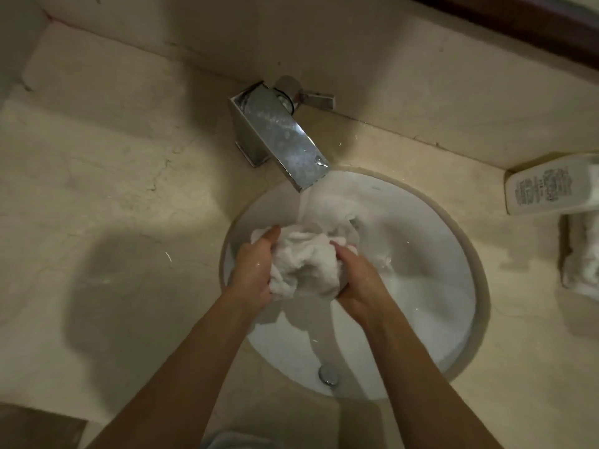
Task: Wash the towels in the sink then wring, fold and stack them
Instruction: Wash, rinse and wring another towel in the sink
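Scrubbing stage: left hand (251, 270) and right hand (355, 280) gripped bunched towel (304, 257), fingers curled round it, mid-frame under tap (282, 131) stream; should rub folds together, rotating.

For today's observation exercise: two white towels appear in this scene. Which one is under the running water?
The bunched towel over the sink, gripped by the left hand and right hand below the faucet. The other towel lies on the counter at the right edge, untouched.
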`<state>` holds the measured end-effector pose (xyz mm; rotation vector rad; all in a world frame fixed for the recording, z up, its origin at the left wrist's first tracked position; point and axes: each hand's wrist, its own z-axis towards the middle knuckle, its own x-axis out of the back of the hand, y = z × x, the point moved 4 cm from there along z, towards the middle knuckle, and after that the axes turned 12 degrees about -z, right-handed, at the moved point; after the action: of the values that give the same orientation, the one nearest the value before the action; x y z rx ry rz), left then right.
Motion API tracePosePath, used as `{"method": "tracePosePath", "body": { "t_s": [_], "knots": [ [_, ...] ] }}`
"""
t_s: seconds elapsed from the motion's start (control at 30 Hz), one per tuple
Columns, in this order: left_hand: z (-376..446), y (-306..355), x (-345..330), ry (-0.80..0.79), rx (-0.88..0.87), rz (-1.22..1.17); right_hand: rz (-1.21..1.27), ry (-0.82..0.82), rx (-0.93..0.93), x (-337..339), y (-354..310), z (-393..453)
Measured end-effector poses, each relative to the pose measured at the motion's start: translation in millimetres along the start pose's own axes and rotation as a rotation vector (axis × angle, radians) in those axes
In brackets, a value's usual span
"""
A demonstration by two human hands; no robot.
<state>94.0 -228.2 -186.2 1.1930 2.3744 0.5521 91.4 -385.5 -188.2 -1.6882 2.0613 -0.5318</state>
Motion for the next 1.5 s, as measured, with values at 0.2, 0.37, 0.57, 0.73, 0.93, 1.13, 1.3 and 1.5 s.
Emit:
{"method": "tracePosePath", "body": {
  "t_s": [0.2,0.37,0.57,0.73,0.93,1.13,1.3,1.5],
  "knots": [
    [-18,12,17,0.074,-0.227,-0.194,-0.589,0.302,0.489,17,-59,-69],
    [4,-19,20,0.144,0.008,-0.233,-0.451,0.447,0.283,34,-52,-45],
    [33,-20,-21,-0.07,0.09,0.021,-0.626,0.127,0.225,-22,-33,14],
    [60,-1,-43,-0.09,-0.024,0.082,-0.431,0.091,0.13,-53,-37,27],
    [46,-3,-55,-0.121,-0.092,0.483,-0.469,0.404,0.214,-43,-61,57],
    [60,-6,-45,-0.182,-0.01,0.213,-0.493,0.401,0.363,-62,-41,48],
    [47,13,-54,-0.281,-0.121,0.412,-0.451,0.476,0.334,-60,-46,52],
    [43,7,-72,-0.309,-0.172,0.816,-0.408,0.425,0.225,-35,-50,80]
  ]
}}
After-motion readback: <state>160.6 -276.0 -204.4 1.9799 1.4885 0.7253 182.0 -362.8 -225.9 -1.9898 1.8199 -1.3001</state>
